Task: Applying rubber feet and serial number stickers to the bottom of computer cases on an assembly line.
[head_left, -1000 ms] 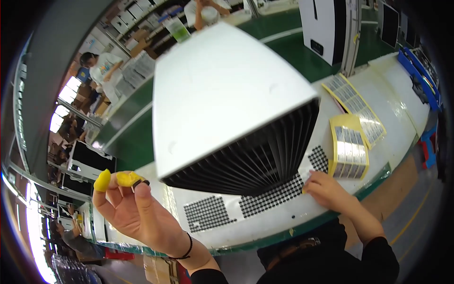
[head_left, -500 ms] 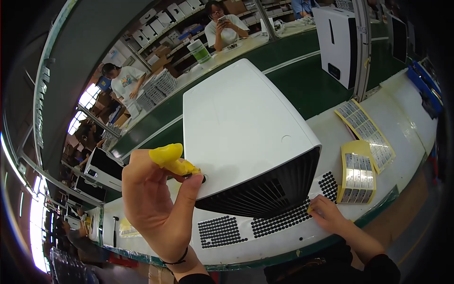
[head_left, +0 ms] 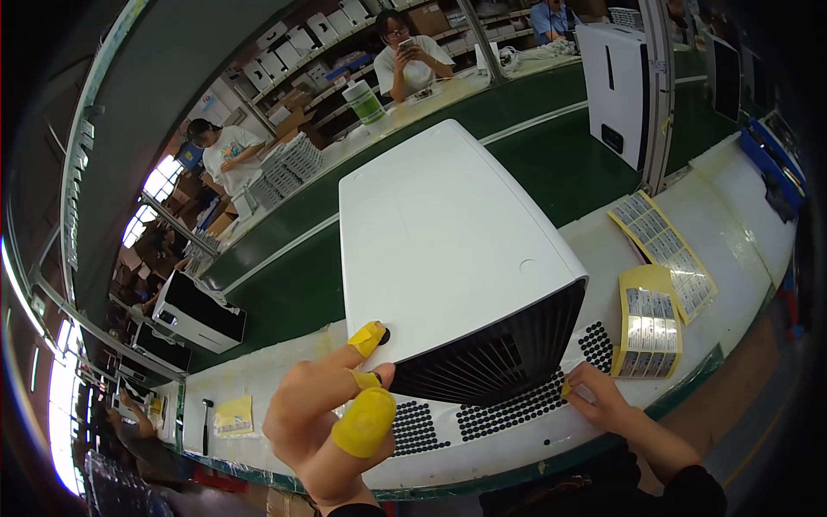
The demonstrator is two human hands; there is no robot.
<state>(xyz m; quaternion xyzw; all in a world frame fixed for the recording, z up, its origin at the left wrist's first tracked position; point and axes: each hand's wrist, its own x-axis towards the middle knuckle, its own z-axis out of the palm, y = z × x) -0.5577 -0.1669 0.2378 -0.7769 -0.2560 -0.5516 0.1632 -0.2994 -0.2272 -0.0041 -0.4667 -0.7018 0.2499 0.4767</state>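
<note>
A white box-shaped appliance (head_left: 439, 233) with a black slatted side lies tilted before me. A round black pad (head_left: 385, 336) sits on its near left corner. My left hand (head_left: 332, 414), yellow tape on several fingers, reaches that corner. One taped fingertip touches the edge of the pad; lower down, thumb and another finger are pinched on what looks like a second small black pad (head_left: 378, 377). My right hand (head_left: 600, 399) is closed in a pinch beside the sheet of black pads (head_left: 517, 414), a bit of yellow at its fingertips; what it holds is hidden.
Yellow-backed label sheets (head_left: 650, 332) lie on the white bench to the right. A hammer (head_left: 207, 426) and a yellow sheet (head_left: 233, 415) are at left. Beyond runs a green conveyor (head_left: 534, 168) with another white appliance (head_left: 616, 95) by a metal post. People sit across it.
My left hand has swung lower and turned, with one taped finger now stretched to the corner pad. The appliance appears slightly lower and turned. The right hand stays by the pad sheet.
</note>
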